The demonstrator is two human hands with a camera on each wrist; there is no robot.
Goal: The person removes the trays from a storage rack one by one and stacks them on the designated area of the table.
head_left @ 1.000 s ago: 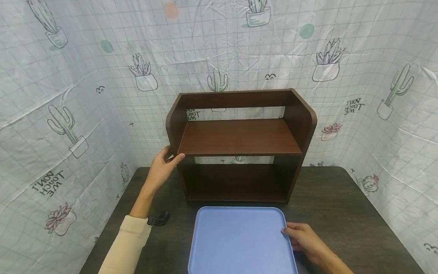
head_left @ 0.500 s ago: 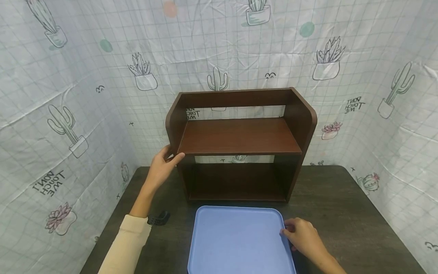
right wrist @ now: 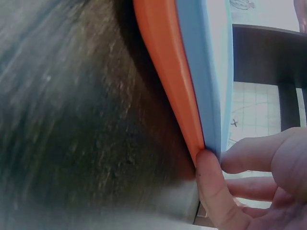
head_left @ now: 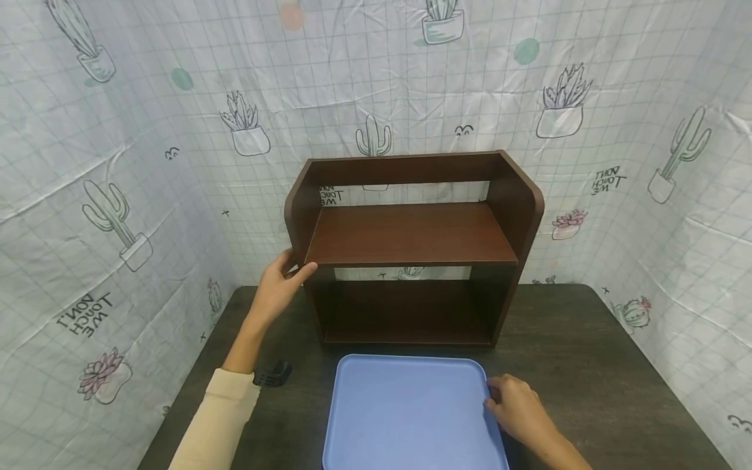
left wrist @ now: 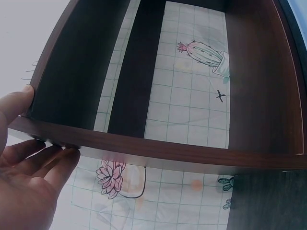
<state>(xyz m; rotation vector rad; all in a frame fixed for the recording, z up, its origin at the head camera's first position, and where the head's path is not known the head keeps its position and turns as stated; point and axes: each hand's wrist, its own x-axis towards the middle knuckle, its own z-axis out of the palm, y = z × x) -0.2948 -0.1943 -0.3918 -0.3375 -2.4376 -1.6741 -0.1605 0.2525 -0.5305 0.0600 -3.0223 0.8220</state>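
A dark brown two-tier wooden shelf (head_left: 411, 235) stands at the back of the table. My left hand (head_left: 273, 290) grips its left side panel. In the left wrist view, the thumb is on the inner side and the fingers (left wrist: 60, 170) lie against the outer face. A blue rectangular tray (head_left: 408, 418) lies flat in front of the shelf. Under it is an orange tray (right wrist: 168, 67), seen only in the right wrist view. My right hand (head_left: 519, 411) pinches the stack's right edge, thumb at the blue rim and a fingertip by the orange one.
The dark wooden table (head_left: 593, 385) extends to both sides of the shelf. A white cloth (head_left: 176, 170) printed with cacti hangs behind and at both sides. A black device (head_left: 273, 374) is at the left wrist.
My right hand has shifted slightly up and left along the tray's right edge. The blue tray moved a little, and the orange sliver at its left edge no longer shows. The left hand kept still.
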